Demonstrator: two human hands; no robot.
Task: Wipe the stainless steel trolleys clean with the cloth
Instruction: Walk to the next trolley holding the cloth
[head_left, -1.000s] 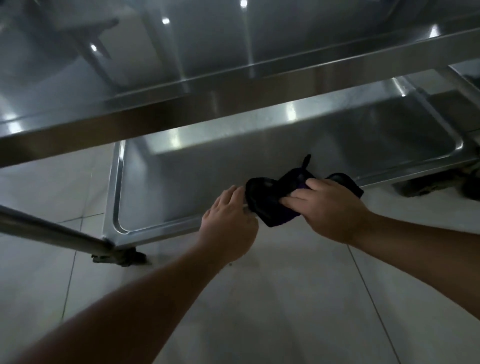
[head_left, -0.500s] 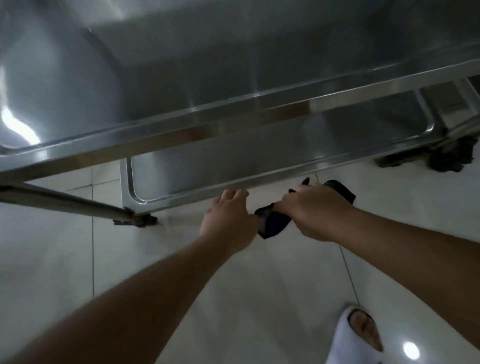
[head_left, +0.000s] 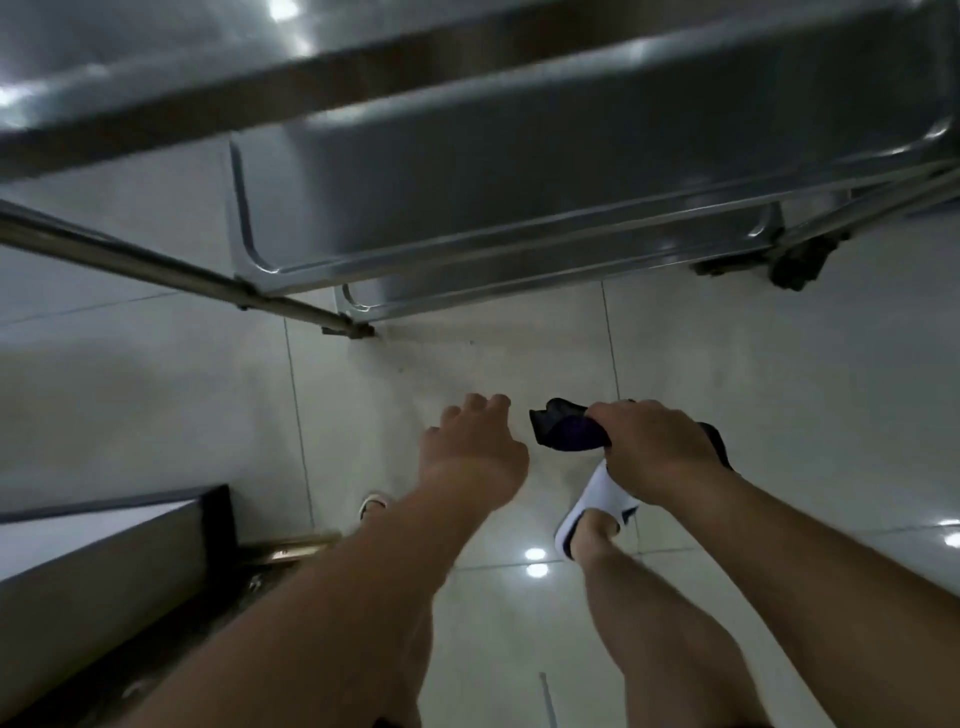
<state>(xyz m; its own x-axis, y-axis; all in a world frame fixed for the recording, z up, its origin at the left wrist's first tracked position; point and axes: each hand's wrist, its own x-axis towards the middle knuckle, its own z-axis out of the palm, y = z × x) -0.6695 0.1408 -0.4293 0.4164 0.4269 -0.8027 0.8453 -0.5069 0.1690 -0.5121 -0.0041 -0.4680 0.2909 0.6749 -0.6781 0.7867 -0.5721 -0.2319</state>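
No text, label, brand, number or sign can be read on anything in view; every visible surface is plain or blurred.

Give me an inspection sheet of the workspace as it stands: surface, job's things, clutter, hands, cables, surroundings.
Surface: stainless steel trolley with stacked shelves, showing light glare; the picture is too blurred to judge dirt.
Job's things: dark cloth, bunched up, off the trolley and above the floor.
Clutter: nothing seen on the shelves in view.
Hands: right hand grips the cloth; left hand holds nothing, fingers loosely curled, apart from the cloth.
Cables: nothing seen.
Surroundings: pale tiled floor; trolley castor at right; white slipper on the person's foot; dark-edged ledge at lower left.
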